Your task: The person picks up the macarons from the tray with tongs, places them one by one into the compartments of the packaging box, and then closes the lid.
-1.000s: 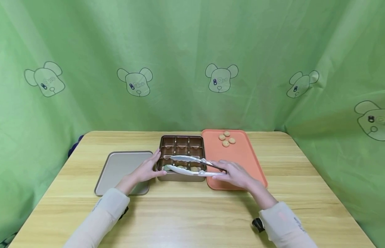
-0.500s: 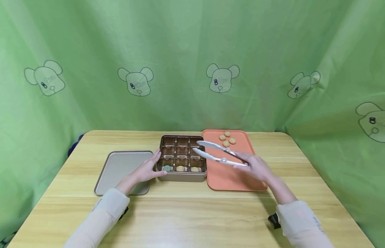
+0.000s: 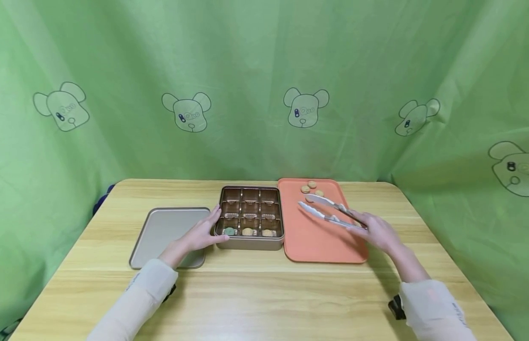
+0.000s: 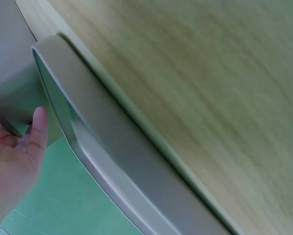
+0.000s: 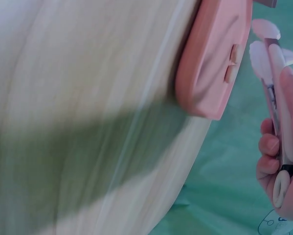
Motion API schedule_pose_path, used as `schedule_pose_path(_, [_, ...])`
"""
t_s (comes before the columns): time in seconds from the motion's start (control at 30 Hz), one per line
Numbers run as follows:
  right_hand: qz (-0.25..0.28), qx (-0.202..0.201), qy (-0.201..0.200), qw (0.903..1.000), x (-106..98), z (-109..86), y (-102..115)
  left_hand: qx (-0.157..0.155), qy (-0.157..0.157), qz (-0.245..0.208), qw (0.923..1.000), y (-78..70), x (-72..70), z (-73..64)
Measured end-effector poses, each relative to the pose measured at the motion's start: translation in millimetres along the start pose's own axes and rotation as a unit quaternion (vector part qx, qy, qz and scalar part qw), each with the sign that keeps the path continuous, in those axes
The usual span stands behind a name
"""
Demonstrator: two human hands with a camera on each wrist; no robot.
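Note:
My left hand [image 3: 200,235] is at the near left corner of a bronze-coloured tin box [image 3: 252,244], fingers along its left side and thumb by the front wall. A brown divider fills the box. Its front row holds one green cookie [image 3: 229,231] and two tan round cookies [image 3: 247,231]. In my right hand [image 3: 375,232] I hold metal tongs [image 3: 313,211], jaws apart with nothing between them, above an orange tray [image 3: 319,248]. Several tan cookies [image 3: 305,189] lie at the tray's far end, one partly hidden by the tongs. The right wrist view shows my fingers round the tongs' handles [image 5: 286,137].
A flat metallic lid [image 3: 168,232] lies left of the box, under my left forearm and wrist. The tray stands right against the box's right side. Behind the wooden table [image 3: 264,298] hangs a green curtain [image 3: 247,151] printed with bear faces.
My right hand has carried the tongs from over the box's front row rightward to above the tray, near the cookies. The front row is now uncovered. My left hand has stayed at the box.

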State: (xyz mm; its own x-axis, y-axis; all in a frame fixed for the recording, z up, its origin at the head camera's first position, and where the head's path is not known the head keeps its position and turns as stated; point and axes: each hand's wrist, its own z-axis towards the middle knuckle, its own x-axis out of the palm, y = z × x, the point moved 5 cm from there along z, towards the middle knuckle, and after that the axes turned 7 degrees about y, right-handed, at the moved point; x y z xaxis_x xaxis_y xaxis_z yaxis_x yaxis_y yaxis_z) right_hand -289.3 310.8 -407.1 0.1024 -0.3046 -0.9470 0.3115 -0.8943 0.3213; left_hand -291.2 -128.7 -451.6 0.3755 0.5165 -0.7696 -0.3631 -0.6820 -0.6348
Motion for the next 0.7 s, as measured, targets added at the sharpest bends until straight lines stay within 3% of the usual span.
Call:
schedule_pose_path(0.27, [-0.017, 0.035, 0.018, 0.9991, 1.1, -6.3, -14.3, 0.004, -0.001, 0.000, 1.0000, -0.6, 0.1, -0.8])
schedule_pose_path(0.7, [-0.017, 0.050, 0.025, 0.9983, 3.5, -5.6, -21.5, 0.005, 0.000, 0.003, 1.0000, 0.3, -0.3, 0.6])
